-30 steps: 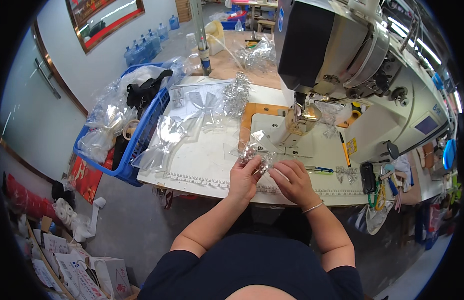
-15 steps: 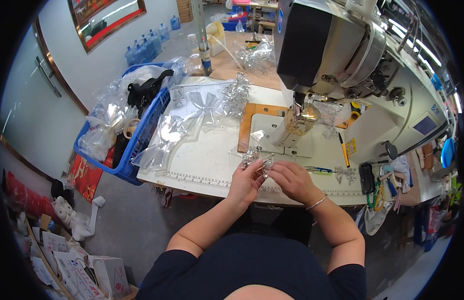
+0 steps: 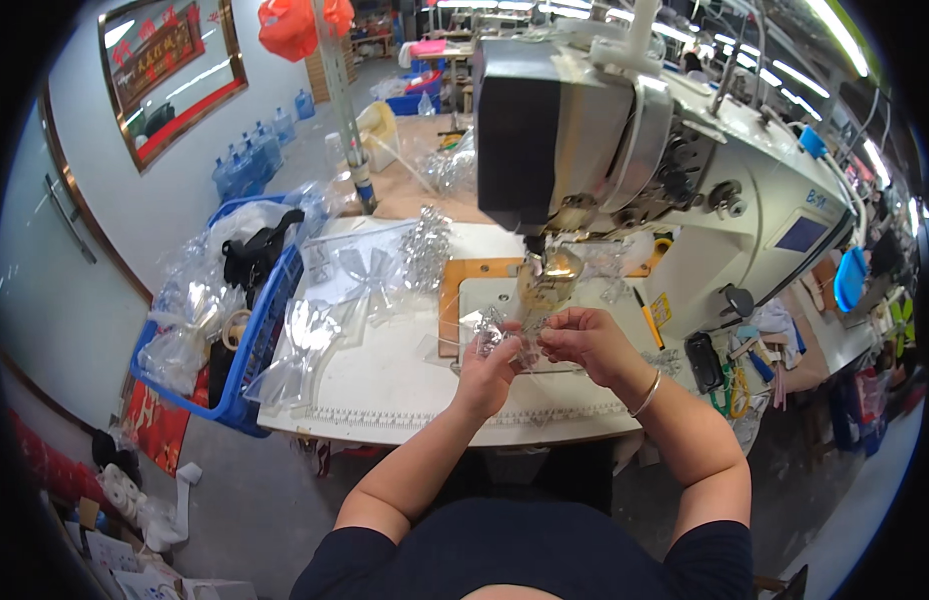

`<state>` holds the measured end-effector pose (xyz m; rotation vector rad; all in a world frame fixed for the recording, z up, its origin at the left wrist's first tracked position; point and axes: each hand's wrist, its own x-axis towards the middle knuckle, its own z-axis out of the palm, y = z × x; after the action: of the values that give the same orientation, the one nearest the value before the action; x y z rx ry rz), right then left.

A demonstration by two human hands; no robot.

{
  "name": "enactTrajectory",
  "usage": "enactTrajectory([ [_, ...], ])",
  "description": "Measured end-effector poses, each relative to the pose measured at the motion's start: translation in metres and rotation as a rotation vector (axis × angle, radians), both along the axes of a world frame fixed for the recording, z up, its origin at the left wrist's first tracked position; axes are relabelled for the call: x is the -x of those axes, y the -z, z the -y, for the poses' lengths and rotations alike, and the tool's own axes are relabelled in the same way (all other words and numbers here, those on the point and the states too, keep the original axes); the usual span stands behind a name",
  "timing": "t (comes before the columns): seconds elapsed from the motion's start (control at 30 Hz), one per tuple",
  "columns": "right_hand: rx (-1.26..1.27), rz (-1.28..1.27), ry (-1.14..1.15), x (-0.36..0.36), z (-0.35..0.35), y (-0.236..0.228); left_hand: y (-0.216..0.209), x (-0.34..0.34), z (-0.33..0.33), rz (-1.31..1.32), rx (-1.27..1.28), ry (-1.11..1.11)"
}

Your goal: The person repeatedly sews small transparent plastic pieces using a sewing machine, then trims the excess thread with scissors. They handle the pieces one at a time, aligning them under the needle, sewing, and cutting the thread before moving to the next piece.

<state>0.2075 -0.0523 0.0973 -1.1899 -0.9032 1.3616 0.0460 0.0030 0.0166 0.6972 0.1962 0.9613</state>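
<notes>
Over the near part of the white surface (image 3: 375,372), the left hand (image 3: 487,378) has thumb and fingers closed on a crumpled silvery piece (image 3: 491,326), while the right hand (image 3: 597,347) bends its fingertips together beside it; whether those grip too, I can't tell from here. Just beyond looms the sewing machine (image 3: 610,140), with blue water bottles (image 3: 250,160) farther back along the wall.

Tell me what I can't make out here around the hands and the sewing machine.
- Head view: the silvery piece's full outline, partly covered by the left hand.
- Head view: the right hand's grip, too small to tell.
- Head view: the sewing machine's needle tip, too small.
- Head view: the blue basket's bottom, hidden by clear bags.
</notes>
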Motion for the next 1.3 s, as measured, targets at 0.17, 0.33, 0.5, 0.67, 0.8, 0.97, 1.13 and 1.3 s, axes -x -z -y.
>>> enactTrajectory([
  [0.17,-0.06,0.124,0.088,-0.014,-0.015,-0.018,-0.015,-0.017,-0.02,0.091,-0.017,0.031],
  [0.33,-0.073,0.255,0.164,-0.022,-0.025,-0.038,-0.038,-0.023,-0.017,-0.058,-0.079,-0.075],
  [0.5,-0.116,0.452,0.144,-0.033,-0.036,-0.045,-0.057,-0.031,-0.017,-0.082,0.067,-0.043],
  [0.67,-0.057,0.726,0.237,-0.031,-0.04,-0.053,-0.072,-0.024,-0.034,-0.197,0.057,0.014],
  [0.8,-0.271,0.881,0.418,-0.029,-0.038,-0.043,-0.08,-0.022,-0.046,-0.28,-0.052,0.062],
  [0.97,-0.247,0.742,0.454,-0.032,-0.056,-0.031,-0.084,-0.02,-0.069,-0.396,-0.164,0.088],
  [1.13,-0.335,0.673,0.413,-0.036,-0.064,-0.023,-0.087,-0.024,-0.078,-0.467,-0.275,0.001],
  [1.3,-0.318,0.843,0.408,-0.031,-0.056,-0.04,-0.083,-0.027,-0.08,-0.499,-0.292,-0.028],
])
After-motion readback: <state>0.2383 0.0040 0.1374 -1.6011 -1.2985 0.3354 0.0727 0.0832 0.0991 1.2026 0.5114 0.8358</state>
